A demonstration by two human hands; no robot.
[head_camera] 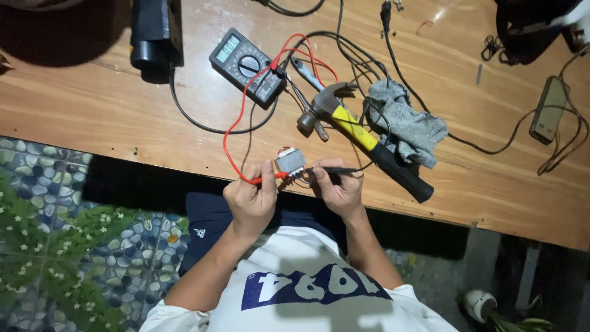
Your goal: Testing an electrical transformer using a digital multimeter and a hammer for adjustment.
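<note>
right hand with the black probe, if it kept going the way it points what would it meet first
The right hand points the black probe leftward, so it would first meet the small transformer, right at the tip; depth is unclear.

A long wooden table (104,104) with a warm orange grain carries a black digital multimeter (247,66) with red and black leads, a claw hammer with a yellow and black handle (362,135), a crumpled grey cloth (405,120) just beside the hammer, a black cylindrical torch (155,37), a flat dark phone (549,110) and tangled black cables (369,58).
</note>
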